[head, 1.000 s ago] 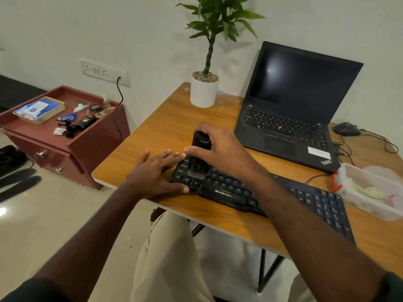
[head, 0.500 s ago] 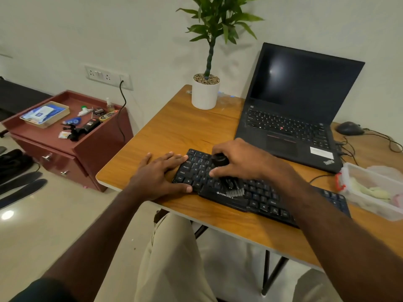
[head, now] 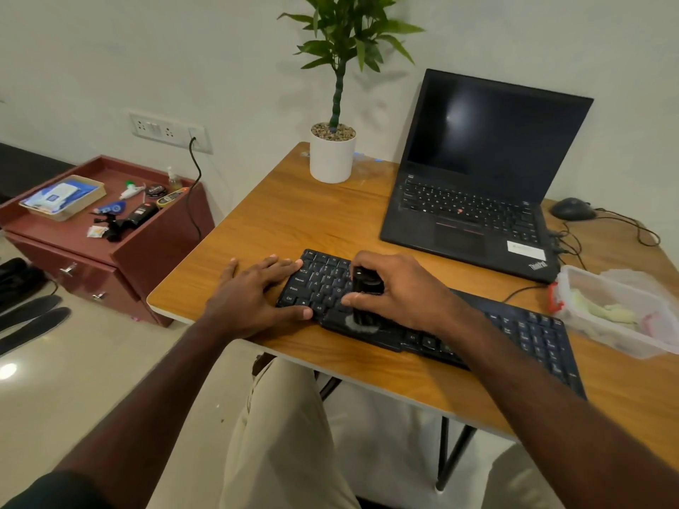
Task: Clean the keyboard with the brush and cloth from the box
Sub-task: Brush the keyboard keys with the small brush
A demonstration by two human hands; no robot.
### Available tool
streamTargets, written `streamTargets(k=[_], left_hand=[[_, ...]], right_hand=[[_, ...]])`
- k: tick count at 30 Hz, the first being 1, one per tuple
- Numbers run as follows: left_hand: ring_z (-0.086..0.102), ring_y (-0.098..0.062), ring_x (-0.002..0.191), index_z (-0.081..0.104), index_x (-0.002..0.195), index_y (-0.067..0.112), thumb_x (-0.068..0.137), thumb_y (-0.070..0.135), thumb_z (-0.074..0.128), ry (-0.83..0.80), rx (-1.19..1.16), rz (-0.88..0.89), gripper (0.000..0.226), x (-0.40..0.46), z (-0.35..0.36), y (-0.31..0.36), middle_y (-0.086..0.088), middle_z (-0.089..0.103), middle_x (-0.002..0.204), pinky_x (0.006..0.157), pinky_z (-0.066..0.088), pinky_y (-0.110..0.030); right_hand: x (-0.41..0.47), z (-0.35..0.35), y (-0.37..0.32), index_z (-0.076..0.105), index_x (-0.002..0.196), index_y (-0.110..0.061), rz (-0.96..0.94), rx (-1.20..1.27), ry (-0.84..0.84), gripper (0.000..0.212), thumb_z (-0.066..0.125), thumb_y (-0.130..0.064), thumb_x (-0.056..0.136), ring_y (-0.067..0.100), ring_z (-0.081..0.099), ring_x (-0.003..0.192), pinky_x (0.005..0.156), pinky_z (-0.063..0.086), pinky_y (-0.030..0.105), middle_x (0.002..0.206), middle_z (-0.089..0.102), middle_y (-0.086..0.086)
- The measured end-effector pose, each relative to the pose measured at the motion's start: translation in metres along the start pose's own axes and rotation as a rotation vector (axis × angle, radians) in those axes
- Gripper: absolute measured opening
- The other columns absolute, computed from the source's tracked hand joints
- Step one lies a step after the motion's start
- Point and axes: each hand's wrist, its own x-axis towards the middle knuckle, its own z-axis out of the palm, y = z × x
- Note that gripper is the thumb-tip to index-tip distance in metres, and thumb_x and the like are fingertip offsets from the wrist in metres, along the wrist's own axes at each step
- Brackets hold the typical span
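Right hand (head: 398, 288) fingers curled round brush (head: 364, 288) on keyboard (head: 529, 330), left hand (head: 253, 292) fingers spread

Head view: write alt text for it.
A person's right hand grips a black brush on a black keyboard while the left hand lies flat at the keyboard's left end. An open laptop, potted plant and clear box share the wooden desk.
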Motion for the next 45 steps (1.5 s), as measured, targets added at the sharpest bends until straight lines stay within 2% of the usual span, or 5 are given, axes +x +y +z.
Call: streamTargets(k=[7, 14, 27, 33, 45], left_hand=[[0.016, -0.005, 0.149, 0.028, 0.151, 0.045, 0.057, 0.098, 0.039, -0.031, 0.009, -0.015, 0.108, 0.0, -0.003, 0.003, 0.009, 0.031, 0.16, 0.122, -0.005, -0.052], [0.017, -0.005, 0.149, 0.03, 0.15, 0.044, 0.058, 0.098, 0.04, -0.024, 0.011, -0.016, 0.108, -0.001, -0.004, 0.005, 0.009, 0.032, 0.16, 0.122, -0.005, -0.052], [0.017, -0.003, 0.148, 0.03, 0.151, 0.044, 0.057, 0.099, 0.038, -0.015, 0.02, -0.009, 0.109, -0.003, -0.004, 0.005, 0.011, 0.033, 0.159, 0.122, -0.005, -0.052], [0.018, -0.005, 0.148, 0.03, 0.151, 0.044, 0.057, 0.098, 0.038, -0.022, 0.018, -0.02, 0.108, -0.004, -0.004, 0.007, 0.008, 0.032, 0.16, 0.122, -0.005, -0.052], [0.02, -0.008, 0.148, 0.031, 0.15, 0.044, 0.054, 0.1, 0.035, -0.018, 0.021, -0.022, 0.111, -0.003, -0.006, 0.008, 0.007, 0.032, 0.16, 0.122, -0.004, -0.052]], right_hand=[[-0.001, -0.031, 0.01, 0.059, 0.098, -0.031, 0.107, -0.237, -0.193, 0.028, 0.074, -0.05, 0.086, 0.009, 0.06, 0.085, 0.071, 0.053, 0.035, 0.091, 0.062, -0.01], [0.01, 0.0, -0.026, 0.058, 0.109, -0.026, 0.057, -0.085, 0.225, 0.038, 0.069, -0.056, 0.088, 0.007, 0.064, 0.08, 0.064, 0.058, 0.026, 0.09, 0.064, -0.007], [-0.016, -0.02, 0.01, 0.069, 0.107, -0.024, 0.124, -0.232, 0.062, 0.04, 0.076, -0.055, 0.082, 0.006, 0.065, 0.077, 0.068, 0.059, 0.035, 0.088, 0.071, -0.009], [-0.002, -0.002, -0.015, 0.064, 0.105, -0.024, 0.056, -0.069, 0.342, 0.039, 0.076, -0.054, 0.083, 0.002, 0.063, 0.074, 0.063, 0.052, 0.018, 0.083, 0.066, -0.011], [-0.012, -0.026, 0.008, 0.064, 0.094, -0.03, 0.145, -0.198, 0.037, 0.032, 0.077, -0.057, 0.08, 0.004, 0.062, 0.078, 0.066, 0.055, 0.033, 0.083, 0.066, -0.012]])
